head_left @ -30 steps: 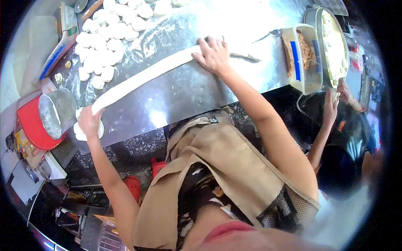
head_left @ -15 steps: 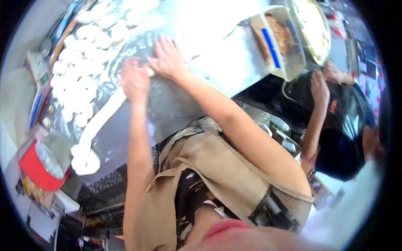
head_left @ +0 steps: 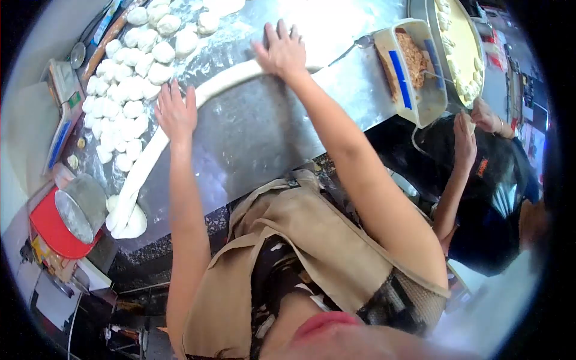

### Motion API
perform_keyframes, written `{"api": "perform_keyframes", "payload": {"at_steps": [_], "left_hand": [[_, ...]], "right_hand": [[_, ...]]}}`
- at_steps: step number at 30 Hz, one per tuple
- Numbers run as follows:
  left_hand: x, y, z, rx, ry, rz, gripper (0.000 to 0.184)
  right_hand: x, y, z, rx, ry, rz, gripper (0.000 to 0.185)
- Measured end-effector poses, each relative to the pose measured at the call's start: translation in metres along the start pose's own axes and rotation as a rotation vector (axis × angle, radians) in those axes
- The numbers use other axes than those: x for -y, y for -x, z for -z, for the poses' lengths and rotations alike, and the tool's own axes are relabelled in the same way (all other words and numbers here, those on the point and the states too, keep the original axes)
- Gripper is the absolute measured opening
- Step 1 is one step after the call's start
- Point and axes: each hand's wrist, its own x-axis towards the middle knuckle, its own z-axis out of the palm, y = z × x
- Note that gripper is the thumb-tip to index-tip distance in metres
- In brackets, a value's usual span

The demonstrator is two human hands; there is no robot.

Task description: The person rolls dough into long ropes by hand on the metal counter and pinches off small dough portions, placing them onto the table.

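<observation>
**Two unclenched hands lie palm-down along a long dough rope**

Nearest is the person's tan apron (head_left: 300, 222), on the near side of the dough rope (head_left: 223, 79). The rope runs slantwise across the metal table (head_left: 240, 144), its left end lying on a flattened lump of dough (head_left: 137, 219). Left of that end stands a metal pot (head_left: 93, 201). The left hand (head_left: 176, 114) rests on the rope's middle stretch, fingers straight, clutching nothing. Farther along, the right hand (head_left: 283, 54) lies over the rope near its right end, fingers spread, likewise gripping nothing.

Well to the right of the rope, a co-worker's hands (head_left: 465, 144) meet at a small pale piece. Beyond the rope's right end are a spoon (head_left: 363, 42), a plastic box (head_left: 431, 109) of brown filling (head_left: 411, 57) and a round tray (head_left: 461, 36). Beyond the rope's left half cluster many dough pieces (head_left: 132, 90), with a rolling pin (head_left: 108, 43) behind them.
</observation>
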Motion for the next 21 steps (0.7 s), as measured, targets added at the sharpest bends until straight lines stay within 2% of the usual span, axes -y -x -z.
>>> {"api": "perform_keyframes", "payload": {"at_steps": [2,3,5,7,8,10,11,12,13,14,17,18,20,21], "left_hand": [[0.012,-0.006,-0.003,-0.001,0.03,-0.073,0.052],[0.015,0.009,-0.001,0.009,0.025,-0.078,0.052],[0.02,0.063,0.01,0.014,0.126,-0.244,0.055],[0.02,0.128,0.023,0.125,-0.015,-0.222,0.061],[0.023,0.128,0.022,0.129,-0.015,-0.213,0.061],[0.039,0.117,0.018,0.137,-0.056,-0.162,0.062],[0.046,0.092,0.016,0.063,-0.025,-0.164,0.058],[0.052,0.061,0.012,0.075,-0.102,-0.121,0.049],[0.054,0.033,0.01,-0.066,-0.111,-0.086,0.04],[0.052,0.014,0.011,-0.122,-0.11,-0.022,0.039],[0.057,0.023,0.016,-0.11,-0.037,-0.098,0.04],[0.062,0.046,0.016,-0.119,0.016,-0.158,0.041],[0.068,0.107,0.018,-0.063,0.026,-0.185,0.06],[0.065,0.133,0.03,0.046,0.081,-0.168,0.062]], "right_hand": [[0.0,0.009,0.014,0.104,-0.023,-0.057,0.064],[-0.014,0.034,0.025,0.155,-0.042,0.02,0.065],[-0.047,0.109,0.047,0.193,-0.051,0.114,0.068],[-0.064,0.167,0.063,0.212,-0.031,0.126,0.072],[-0.067,0.174,0.068,0.227,-0.015,0.123,0.074],[-0.073,0.132,0.057,0.165,0.01,0.131,0.07],[-0.074,0.094,0.042,0.078,0.042,0.143,0.061],[-0.066,0.054,0.037,-0.05,-0.019,0.104,0.049],[-0.065,0.018,0.03,-0.036,-0.064,0.092,0.039],[-0.064,-0.009,0.024,-0.08,-0.055,0.135,0.032],[-0.075,-0.007,0.019,-0.07,0.028,0.409,0.032],[-0.078,0.028,0.037,-0.065,-0.015,0.386,0.038],[-0.105,0.105,0.044,0.073,-0.084,0.211,0.051],[-0.113,0.139,0.049,0.09,-0.094,0.172,0.054]]}}
